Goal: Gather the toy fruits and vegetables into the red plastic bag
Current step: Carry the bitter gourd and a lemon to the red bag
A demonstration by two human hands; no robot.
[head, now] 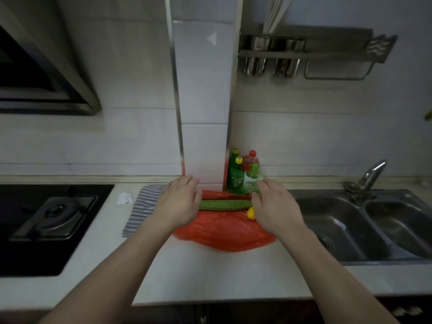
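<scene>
The green gourd (225, 204) lies crosswise on the red bag (224, 232), long axis left to right, directly between the left hand (178, 204) and right hand (273, 206), one at each end, fingers loosely spread, whether gripping it cannot be told

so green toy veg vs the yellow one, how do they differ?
The green toy vegetable is long, lying crosswise between both hands; the yellow toy is small, rounded and partly hidden by the right hand. Green spans the gap to the left hand. Both lie by the red bag.
</scene>
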